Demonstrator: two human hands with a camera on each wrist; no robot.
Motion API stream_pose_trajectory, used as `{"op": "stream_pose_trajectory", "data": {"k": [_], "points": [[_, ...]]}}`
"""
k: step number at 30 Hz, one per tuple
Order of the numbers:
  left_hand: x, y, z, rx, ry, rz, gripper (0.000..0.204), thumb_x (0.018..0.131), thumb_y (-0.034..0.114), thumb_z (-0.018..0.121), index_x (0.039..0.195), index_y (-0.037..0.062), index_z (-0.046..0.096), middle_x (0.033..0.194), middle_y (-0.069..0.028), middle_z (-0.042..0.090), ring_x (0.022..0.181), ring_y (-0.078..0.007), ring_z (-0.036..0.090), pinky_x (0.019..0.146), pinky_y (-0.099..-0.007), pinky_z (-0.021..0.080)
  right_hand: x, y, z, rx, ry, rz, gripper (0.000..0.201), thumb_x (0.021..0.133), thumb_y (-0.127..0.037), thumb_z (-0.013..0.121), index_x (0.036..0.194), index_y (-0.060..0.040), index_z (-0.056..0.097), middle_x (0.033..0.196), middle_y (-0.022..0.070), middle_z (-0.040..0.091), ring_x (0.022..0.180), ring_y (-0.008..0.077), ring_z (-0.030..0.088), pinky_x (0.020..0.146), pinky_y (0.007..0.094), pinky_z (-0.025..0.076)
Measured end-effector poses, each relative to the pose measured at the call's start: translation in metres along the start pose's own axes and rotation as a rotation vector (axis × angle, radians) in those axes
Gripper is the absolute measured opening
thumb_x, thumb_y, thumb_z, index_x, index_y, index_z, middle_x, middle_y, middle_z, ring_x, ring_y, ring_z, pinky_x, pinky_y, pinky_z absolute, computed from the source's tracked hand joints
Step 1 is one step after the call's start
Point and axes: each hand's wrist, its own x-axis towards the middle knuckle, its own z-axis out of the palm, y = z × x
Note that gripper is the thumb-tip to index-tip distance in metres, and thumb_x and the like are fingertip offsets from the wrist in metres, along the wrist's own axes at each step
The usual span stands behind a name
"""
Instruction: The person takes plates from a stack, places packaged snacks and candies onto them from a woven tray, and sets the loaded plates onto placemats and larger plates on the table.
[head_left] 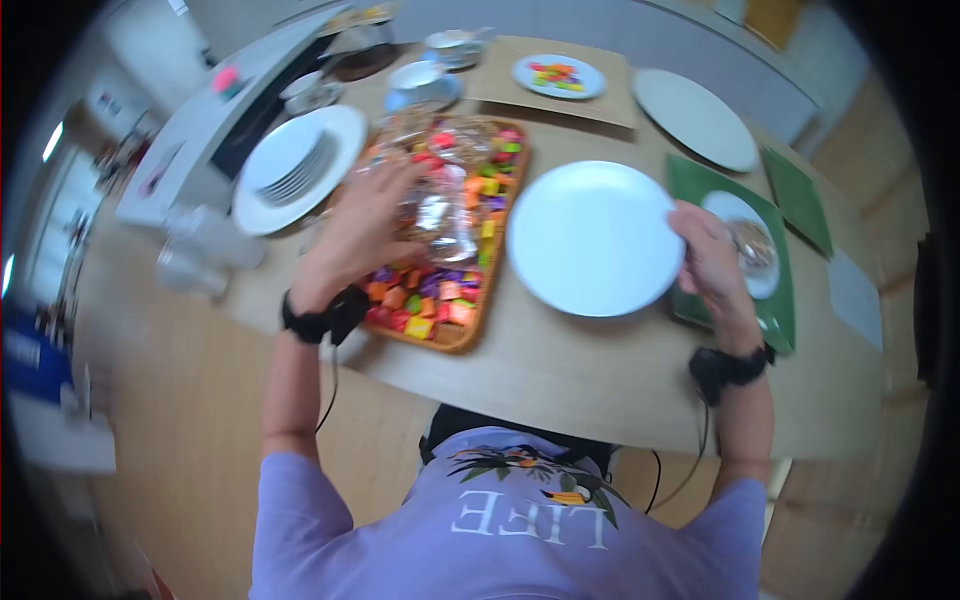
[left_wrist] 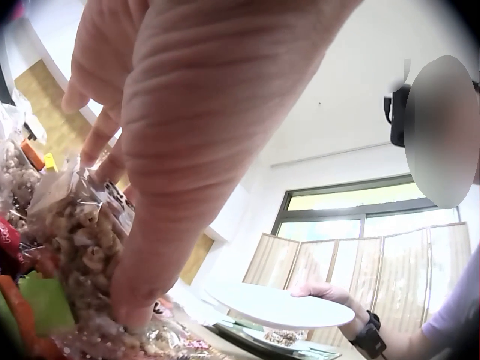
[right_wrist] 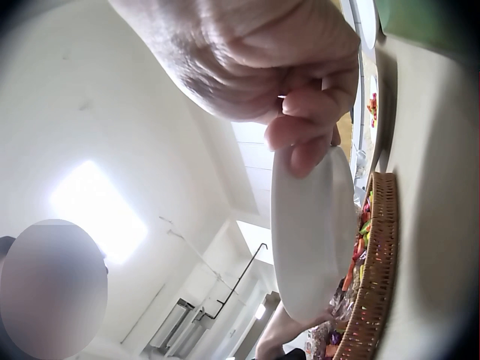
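Note:
My right hand (head_left: 710, 250) grips the right rim of an empty white plate (head_left: 590, 240), fingers curled under it in the right wrist view. The plate is held above the table, beside the basket. My left hand (head_left: 365, 220) is over a shallow wicker basket (head_left: 462, 340) filled with small, brightly wrapped sweets (head_left: 415, 305). Its thumb and fingers are spread wide about a clear packet of brown, puffed-looking snack pieces (left_wrist: 86, 247). The thumb tip is right at the packet; the far fingertips are partly hidden behind it. More clear packets (head_left: 465, 140) lie on the sweets.
On the right, a green tray (head_left: 690, 185) bears a small plate with a snack packet (head_left: 753, 245). Behind are a plate of sweets (head_left: 560, 77) on a brown board and a large white platter (head_left: 695, 118). Stacked plates (head_left: 290, 165), clear cups (head_left: 205, 245) and teacups (head_left: 418, 78) stand left.

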Motion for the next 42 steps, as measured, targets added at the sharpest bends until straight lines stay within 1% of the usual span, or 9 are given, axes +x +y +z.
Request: {"op": "stream_pose_trajectory", "data": {"k": [7,13,16,23,24,25,30,33,42], "points": [[0.007,0.036,-0.021,-0.232,0.103,-0.066,0.086,0.059,0.018,0.086,0.134,0.0056,0.045,0.127,-0.0169,0.053,0.119,-0.0353,0.047,0.102,-0.0416,0.038,-0.004,0.016,0.014,0.036,-0.103,0.096,0.026,0.098,-0.022,0.044,0.091,0.0005,0.055,0.064,0.0034,0.057,0.038,0.0065,0.049,0.030,0.0194,0.034],[0.014,0.097,-0.009,-0.308,-0.059,0.338,0.084,0.062,0.038,0.083,0.132,0.0086,0.050,0.124,-0.0169,0.051,0.119,-0.0355,0.048,0.111,-0.0583,0.017,-0.001,0.031,0.031,0.100,-0.309,0.131,0.026,0.099,-0.021,0.042,0.092,0.0001,0.055,0.064,0.0056,0.060,0.036,0.0077,0.050,0.030,0.0186,0.034],[0.021,0.107,-0.001,-0.244,-0.131,0.364,0.085,0.063,0.042,0.082,0.136,0.0111,0.048,0.128,-0.0189,0.049,0.122,-0.0357,0.046,0.112,-0.0567,0.019,-0.002,0.030,0.034,0.145,-0.321,0.138,0.026,0.099,-0.023,0.042,0.094,-0.0007,0.055,0.063,0.0044,0.060,0.036,0.0075,0.051,0.030,0.0175,0.035],[0.018,0.093,-0.007,-0.306,0.080,0.255,0.081,0.070,0.047,0.077,0.136,0.0104,0.047,0.130,-0.0174,0.049,0.120,-0.0353,0.047,0.106,-0.0480,0.032,-0.004,0.022,0.032,0.192,-0.192,0.152,0.030,0.098,-0.023,0.046,0.110,0.0022,0.056,0.065,0.0018,0.060,0.036,0.0043,0.048,0.029,0.0156,0.036],[0.015,0.083,-0.009,-0.277,0.170,0.214,0.066,0.078,0.043,0.071,0.128,0.0053,0.051,0.121,-0.0181,0.053,0.114,-0.0358,0.050,0.104,-0.0547,0.031,-0.003,0.022,0.029,0.184,-0.178,0.138,0.030,0.097,-0.023,0.047,0.110,0.0024,0.057,0.065,0.0014,0.059,0.036,0.0039,0.048,0.028,0.0153,0.036],[0.010,0.072,-0.009,-0.232,0.246,0.161,0.052,0.081,0.036,0.070,0.117,0.0026,0.056,0.111,-0.0169,0.056,0.108,-0.0349,0.052,0.095,-0.0462,0.040,-0.001,0.022,0.027,0.178,-0.158,0.122,0.030,0.097,-0.024,0.048,0.110,0.0026,0.057,0.065,0.0010,0.059,0.036,0.0034,0.047,0.028,0.0150,0.036],[-0.037,0.044,-0.010,-0.077,-0.018,-0.178,0.036,0.080,0.032,0.070,0.091,-0.0006,0.058,0.090,-0.0143,0.056,0.088,-0.0320,0.058,0.074,-0.0419,0.046,0.010,0.022,0.004,0.185,-0.056,0.061,0.025,0.095,-0.024,0.052,0.098,0.0000,0.058,0.062,-0.0003,0.057,0.036,0.0024,0.046,0.028,0.0143,0.035],[-0.058,0.047,-0.004,-0.023,-0.143,-0.184,0.037,0.080,0.034,0.070,0.088,0.0000,0.057,0.088,-0.0142,0.056,0.084,-0.0315,0.059,0.070,-0.0422,0.047,0.012,0.016,-0.003,0.148,-0.015,0.005,0.025,0.096,-0.026,0.052,0.096,-0.0006,0.057,0.061,-0.0002,0.057,0.035,0.0026,0.046,0.028,0.0141,0.035],[-0.060,0.066,0.022,0.181,-0.248,-0.235,0.074,0.068,0.058,0.072,0.111,0.0004,0.056,0.097,-0.0128,0.060,0.091,-0.0291,0.062,0.070,-0.0404,0.052,0.010,0.005,-0.008,0.164,-0.006,-0.029,0.029,0.098,-0.025,0.048,0.102,0.0026,0.058,0.062,0.0005,0.059,0.035,0.0026,0.047,0.029,0.0134,0.035]]}}
